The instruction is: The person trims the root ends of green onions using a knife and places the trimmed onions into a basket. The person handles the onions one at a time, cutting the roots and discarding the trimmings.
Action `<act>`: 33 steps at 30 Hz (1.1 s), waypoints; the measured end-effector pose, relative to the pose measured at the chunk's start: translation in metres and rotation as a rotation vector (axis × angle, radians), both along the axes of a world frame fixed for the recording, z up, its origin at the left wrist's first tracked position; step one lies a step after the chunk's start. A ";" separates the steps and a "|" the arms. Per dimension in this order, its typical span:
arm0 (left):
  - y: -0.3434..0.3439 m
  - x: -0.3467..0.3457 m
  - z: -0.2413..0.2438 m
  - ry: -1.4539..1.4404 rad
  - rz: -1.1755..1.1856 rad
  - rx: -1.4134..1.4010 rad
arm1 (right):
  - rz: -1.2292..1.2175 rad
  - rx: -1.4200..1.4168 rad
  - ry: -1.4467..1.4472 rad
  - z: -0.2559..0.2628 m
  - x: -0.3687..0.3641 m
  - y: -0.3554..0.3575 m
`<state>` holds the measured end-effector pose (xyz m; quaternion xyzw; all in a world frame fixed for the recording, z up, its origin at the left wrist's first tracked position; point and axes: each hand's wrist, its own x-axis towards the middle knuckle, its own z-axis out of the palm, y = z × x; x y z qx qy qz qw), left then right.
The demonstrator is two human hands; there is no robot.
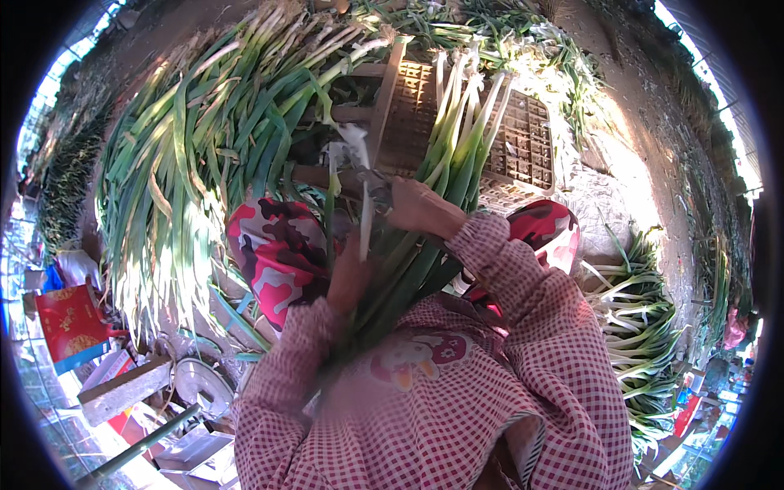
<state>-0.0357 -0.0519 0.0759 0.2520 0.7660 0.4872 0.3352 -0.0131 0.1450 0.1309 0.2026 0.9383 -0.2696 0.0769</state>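
My left hand [350, 275] is blurred and closed around the stalk of a green onion [365, 214], low between my knees. Closer to the crate, my right hand [419, 208] is bent at a small dark metal object, perhaps a blade, beside that stalk; its fingertips are partly hidden. A bunch of green onions [456, 147] with white ends runs under my right wrist, its white ends against a plastic crate [523, 138] and its leaves in my lap. A large heap of green onions [202, 135] lies at the upper left.
A wooden frame [387, 92] stands beside the crate. More trimmed green onions [643, 343] are stacked at the right. At the lower left are a red box [72, 323], a wooden block [125, 389] and a round disc [202, 386]. Loose leaves and peelings lie beyond the crate.
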 end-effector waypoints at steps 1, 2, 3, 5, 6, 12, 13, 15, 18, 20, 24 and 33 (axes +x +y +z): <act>0.000 0.009 0.025 0.104 -0.003 -0.024 | -0.014 -0.005 -0.017 0.008 0.009 0.003; 0.001 0.013 0.050 0.069 -0.007 -0.030 | -0.035 -0.019 0.125 0.016 0.021 0.011; 0.003 0.018 0.073 0.028 -0.013 -0.035 | -0.058 -0.032 0.262 0.024 0.038 0.023; 0.015 0.020 0.077 0.059 -0.073 0.010 | -0.121 0.006 0.389 0.029 0.063 0.036; 0.026 0.012 0.061 0.140 -0.125 0.058 | -0.158 0.051 0.390 0.028 0.071 0.042; 0.076 -0.022 -0.050 0.463 -0.287 -0.123 | -0.229 -0.051 0.105 0.008 0.083 0.047; 0.080 -0.017 -0.051 0.395 -0.274 -0.110 | -0.207 -0.056 0.090 0.006 0.083 0.048; 0.082 -0.010 -0.048 0.258 -0.243 -0.089 | -0.158 -0.069 0.059 0.000 0.078 0.050; 0.080 -0.009 -0.053 0.263 -0.244 -0.097 | -0.199 -0.123 -0.005 -0.008 0.053 0.066; 0.078 -0.009 -0.050 0.279 -0.253 -0.039 | -0.204 -0.143 0.005 -0.006 0.038 0.080; 0.079 -0.002 -0.029 0.136 -0.210 0.008 | -0.168 -0.100 -0.007 -0.012 0.033 0.089; 0.064 -0.029 -0.045 -0.176 -0.229 0.153 | -0.003 -0.141 0.046 0.015 0.049 0.099</act>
